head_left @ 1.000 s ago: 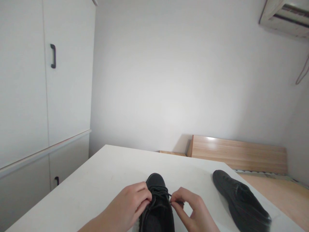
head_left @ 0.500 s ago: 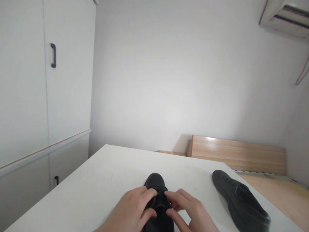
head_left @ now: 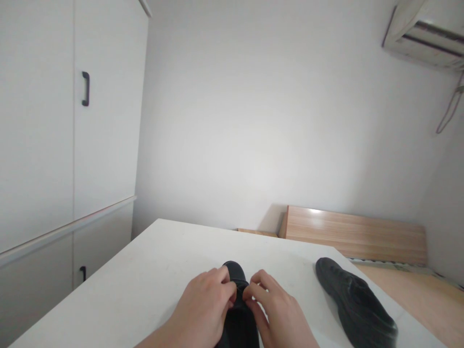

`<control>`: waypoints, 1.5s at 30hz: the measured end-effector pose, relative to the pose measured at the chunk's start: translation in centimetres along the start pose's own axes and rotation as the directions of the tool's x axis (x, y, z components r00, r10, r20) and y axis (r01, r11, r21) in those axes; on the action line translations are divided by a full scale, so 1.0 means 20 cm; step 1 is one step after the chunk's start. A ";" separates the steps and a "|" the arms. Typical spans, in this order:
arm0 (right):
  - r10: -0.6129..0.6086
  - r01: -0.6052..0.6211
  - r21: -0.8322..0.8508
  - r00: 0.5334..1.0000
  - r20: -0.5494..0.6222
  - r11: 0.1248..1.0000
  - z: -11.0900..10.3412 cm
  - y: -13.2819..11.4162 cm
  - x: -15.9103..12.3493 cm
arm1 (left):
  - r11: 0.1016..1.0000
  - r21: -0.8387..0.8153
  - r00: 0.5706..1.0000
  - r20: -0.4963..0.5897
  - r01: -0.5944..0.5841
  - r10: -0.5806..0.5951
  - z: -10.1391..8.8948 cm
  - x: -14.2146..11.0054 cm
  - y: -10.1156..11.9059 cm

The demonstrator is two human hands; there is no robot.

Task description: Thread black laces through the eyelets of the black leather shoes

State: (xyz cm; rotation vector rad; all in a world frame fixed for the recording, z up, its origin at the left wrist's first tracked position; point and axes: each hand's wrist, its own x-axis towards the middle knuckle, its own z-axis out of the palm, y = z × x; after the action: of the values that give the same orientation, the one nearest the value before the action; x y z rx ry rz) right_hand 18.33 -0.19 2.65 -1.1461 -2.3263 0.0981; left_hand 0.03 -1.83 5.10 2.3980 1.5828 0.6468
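Note:
A black lace-up shoe point(head_left: 239, 328) stands on the white table point(head_left: 145, 275) in front of me, its toe pointing away. From the left side, my left hand point(head_left: 206, 302) pinches at the lacing, thumb and fingers pressed together over the shoe's upper. Opposite it, my right hand point(head_left: 275, 307) has thumb and index finger closed on the right side of the black shoelace point(head_left: 239, 287). The hands cover much of the lacing, and the exact strands in the fingers are hard to see. The matching black shoe point(head_left: 357, 304) lies farther right, apart from both hands.
The table's right edge runs close beside the second shoe. Beyond it is a bed with a wooden headboard point(head_left: 355, 234). A white cabinet point(head_left: 108, 121) with dark handles stands at the left, and an air conditioner point(head_left: 427, 34) hangs at the upper right.
Both hands have drawn their fingers tighter together over the lacing, and the left hand now covers more of the shoe's toe side. The camera view has shifted slightly. The second shoe remains on the table.

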 end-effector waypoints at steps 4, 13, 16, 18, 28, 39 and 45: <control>0.110 -0.004 0.448 0.971 -0.211 0.894 -0.07 -0.05 0.08 | 0.922 -0.373 0.961 -0.276 -0.108 0.001 -0.11 0.02 0.05; 0.112 -0.046 0.885 0.994 -0.008 0.464 -0.04 -0.07 0.15 | 0.814 -0.529 0.903 -0.430 -0.241 -0.013 -0.09 0.06 0.04; 0.061 -0.059 0.927 0.997 0.039 0.370 -0.04 -0.05 0.15 | 0.758 -0.607 0.913 -0.407 -0.240 -0.037 -0.06 0.09 0.00; 0.069 -0.050 0.933 0.997 0.027 0.357 -0.03 -0.04 0.17 | 0.609 -0.760 0.951 -0.308 -0.226 -0.032 -0.02 0.11 -0.03; 0.115 0.094 0.794 0.972 -0.203 0.600 0.02 0.02 0.19 | 0.408 -0.913 0.999 0.013 0.031 -0.047 0.18 0.13 -0.11; 0.093 0.145 0.876 0.973 -0.210 0.461 0.03 0.08 0.15 | 0.393 -0.920 0.997 0.018 -0.013 0.075 0.22 0.07 -0.09; 0.083 -0.126 0.822 0.992 0.096 0.556 0.02 0.14 0.12 | 0.639 -0.703 0.949 -0.260 -0.312 0.177 0.22 0.03 -0.14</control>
State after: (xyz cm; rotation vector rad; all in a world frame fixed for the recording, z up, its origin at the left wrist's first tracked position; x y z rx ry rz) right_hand 19.02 3.47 2.52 -0.7517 -1.8214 1.1593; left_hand -0.05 0.27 0.18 1.9389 0.7609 1.2843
